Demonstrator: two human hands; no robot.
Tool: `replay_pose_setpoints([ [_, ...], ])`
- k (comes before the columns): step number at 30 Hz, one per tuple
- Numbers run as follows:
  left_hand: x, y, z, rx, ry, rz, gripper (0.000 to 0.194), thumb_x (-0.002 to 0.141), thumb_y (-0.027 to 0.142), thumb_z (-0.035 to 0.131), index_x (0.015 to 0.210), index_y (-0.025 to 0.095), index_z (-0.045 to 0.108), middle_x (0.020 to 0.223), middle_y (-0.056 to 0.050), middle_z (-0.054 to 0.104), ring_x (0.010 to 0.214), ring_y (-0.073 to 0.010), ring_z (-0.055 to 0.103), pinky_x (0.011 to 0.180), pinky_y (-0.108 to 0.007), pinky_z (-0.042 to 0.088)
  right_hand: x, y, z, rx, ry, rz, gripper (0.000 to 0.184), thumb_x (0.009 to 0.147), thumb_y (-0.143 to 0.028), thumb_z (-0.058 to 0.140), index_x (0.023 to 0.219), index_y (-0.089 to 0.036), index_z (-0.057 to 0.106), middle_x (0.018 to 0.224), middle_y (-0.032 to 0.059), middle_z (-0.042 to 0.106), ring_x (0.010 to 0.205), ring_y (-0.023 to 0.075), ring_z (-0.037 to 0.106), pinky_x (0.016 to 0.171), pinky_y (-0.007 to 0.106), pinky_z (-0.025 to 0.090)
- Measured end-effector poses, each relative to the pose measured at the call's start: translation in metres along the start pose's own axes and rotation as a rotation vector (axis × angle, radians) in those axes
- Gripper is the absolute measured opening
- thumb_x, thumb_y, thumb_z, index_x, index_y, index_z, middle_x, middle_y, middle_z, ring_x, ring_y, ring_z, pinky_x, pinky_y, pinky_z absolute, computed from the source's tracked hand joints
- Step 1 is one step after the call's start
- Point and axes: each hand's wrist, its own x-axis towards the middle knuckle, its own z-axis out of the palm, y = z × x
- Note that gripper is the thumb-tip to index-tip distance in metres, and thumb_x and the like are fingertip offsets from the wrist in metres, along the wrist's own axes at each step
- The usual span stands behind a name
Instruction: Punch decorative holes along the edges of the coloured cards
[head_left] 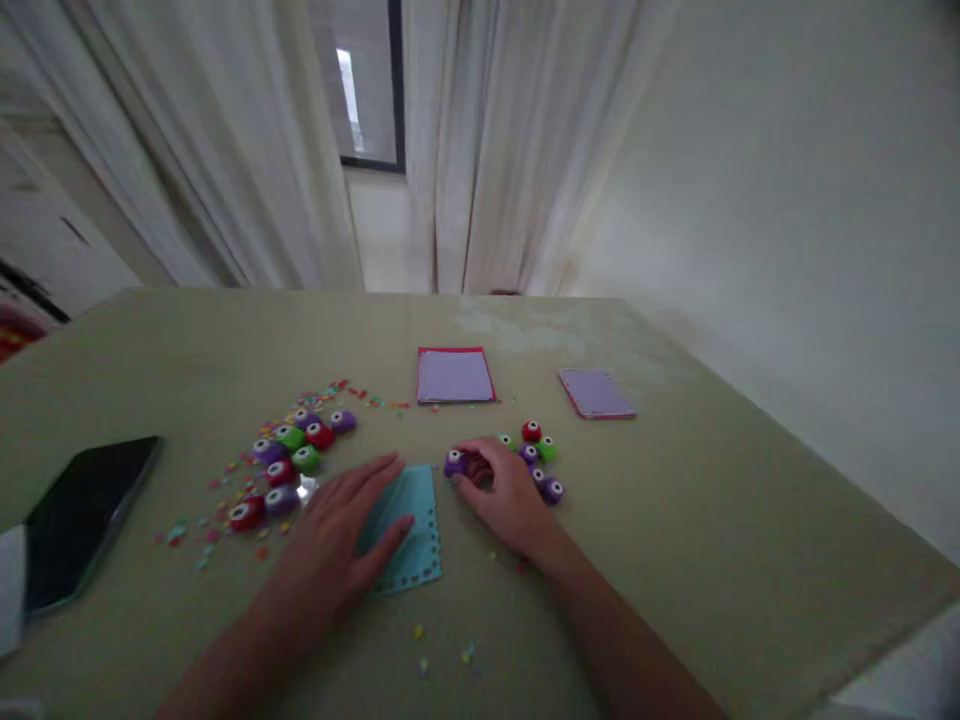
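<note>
A teal sheet of paper (422, 540) with rows of small punched holes along its edges lies on the table. My left hand (337, 530) rests flat over its left part, fingers stretched out and thumb apart. To the right of the sheet, my right hand (502, 490) curls its thumb and fingers around a purple craft punch (455, 462) with a white, eye-like top. Several more red, green and purple punches (551, 490) lie just beyond and beside that hand. Another group of punches (281, 472) sits to the left, past my left hand.
Coloured confetti bits (225, 510) are scattered around the left group and near the front. Two lilac sheets on red backing, one in the middle (454, 376) and one at right (596, 393), lie farther back. A dark phone-like device (90, 520) lies at left.
</note>
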Motion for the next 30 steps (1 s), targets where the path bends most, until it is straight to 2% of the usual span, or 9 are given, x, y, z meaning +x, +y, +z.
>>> replay_pose_setpoints([
  [3, -0.0052, 0.0033, 0.0037, 0.017, -0.030, 0.053, 0.072, 0.105, 0.066, 0.055, 0.165, 0.029, 0.040, 0.168, -0.005, 0.050, 0.148, -0.0326, 0.055, 0.121, -0.057, 0.042, -0.0019, 0.0032, -0.0024, 0.106, -0.066, 0.056, 0.029, 0.087, -0.020, 0.075, 0.116, -0.015, 0.073, 0.101, 0.0072, 0.075, 0.087, 0.0191, 0.071, 0.080, 0.032, 0.059],
  [5, -0.0066, 0.0038, 0.0044, 0.011, -0.044, 0.041, 0.075, 0.104, 0.068, 0.055, 0.166, 0.030, 0.038, 0.169, -0.004, 0.048, 0.149, -0.0318, 0.054, 0.123, -0.056, 0.040, -0.0027, 0.0034, -0.0031, 0.147, -0.090, 0.074, 0.028, 0.087, -0.020, 0.075, 0.116, -0.016, 0.073, 0.101, 0.0062, 0.076, 0.089, 0.0189, 0.072, 0.080, 0.030, 0.060],
  [8, -0.0056, 0.0031, 0.0036, -0.007, -0.054, 0.009, 0.073, 0.105, 0.067, 0.054, 0.165, 0.029, 0.039, 0.169, -0.004, 0.049, 0.149, -0.0301, 0.054, 0.123, -0.053, 0.042, -0.0034, 0.0006, -0.0023, 0.140, -0.094, 0.068, 0.027, 0.086, -0.018, 0.075, 0.113, -0.017, 0.073, 0.099, 0.0050, 0.074, 0.085, 0.0176, 0.071, 0.077, 0.029, 0.058],
  [12, -0.0035, 0.0037, 0.0011, -0.030, -0.058, 0.008, 0.069, 0.106, 0.066, 0.053, 0.164, 0.028, 0.043, 0.168, -0.005, 0.050, 0.149, -0.0299, 0.055, 0.123, -0.052, 0.043, -0.0042, -0.0043, 0.0005, 0.035, -0.112, 0.015, 0.025, 0.084, -0.016, 0.078, 0.109, -0.017, 0.073, 0.091, 0.0020, 0.069, 0.071, 0.0143, 0.061, 0.065, 0.027, 0.051],
  [16, -0.0031, 0.0061, -0.0012, -0.051, -0.060, -0.006, 0.068, 0.107, 0.064, 0.053, 0.162, 0.026, 0.046, 0.167, -0.006, 0.051, 0.149, -0.0305, 0.054, 0.124, -0.053, 0.042, -0.0045, -0.0051, 0.0015, -0.017, -0.105, 0.019, 0.025, 0.081, -0.013, 0.078, 0.106, -0.017, 0.072, 0.085, -0.0003, 0.065, 0.067, 0.0137, 0.056, 0.063, 0.027, 0.046],
  [20, -0.0023, 0.0073, -0.0024, -0.052, -0.083, -0.020, 0.067, 0.107, 0.064, 0.052, 0.161, 0.026, 0.048, 0.168, -0.006, 0.050, 0.150, -0.0310, 0.054, 0.124, -0.054, 0.042, -0.0045, -0.0050, 0.0008, 0.002, -0.140, 0.029, 0.024, 0.083, -0.017, 0.080, 0.105, -0.017, 0.072, 0.078, -0.0027, 0.061, 0.064, 0.0132, 0.052, 0.062, 0.027, 0.044],
  [26, -0.0012, 0.0078, -0.0031, -0.041, -0.091, -0.022, 0.066, 0.107, 0.063, 0.051, 0.161, 0.024, 0.049, 0.168, -0.007, 0.050, 0.150, -0.0315, 0.054, 0.123, -0.056, 0.043, -0.0053, -0.0057, -0.0012, 0.015, -0.183, 0.009, 0.028, 0.084, -0.017, 0.083, 0.111, -0.018, 0.075, 0.083, -0.0016, 0.063, 0.068, 0.0134, 0.053, 0.064, 0.026, 0.043],
  [30, -0.0009, 0.0093, -0.0038, -0.031, -0.078, -0.013, 0.066, 0.107, 0.062, 0.051, 0.161, 0.023, 0.049, 0.167, -0.007, 0.051, 0.149, -0.0320, 0.055, 0.122, -0.057, 0.043, -0.0049, -0.0044, -0.0034, 0.040, -0.213, -0.010, 0.030, 0.084, -0.012, 0.080, 0.113, -0.018, 0.076, 0.090, 0.0000, 0.066, 0.073, 0.0137, 0.057, 0.066, 0.026, 0.046],
])
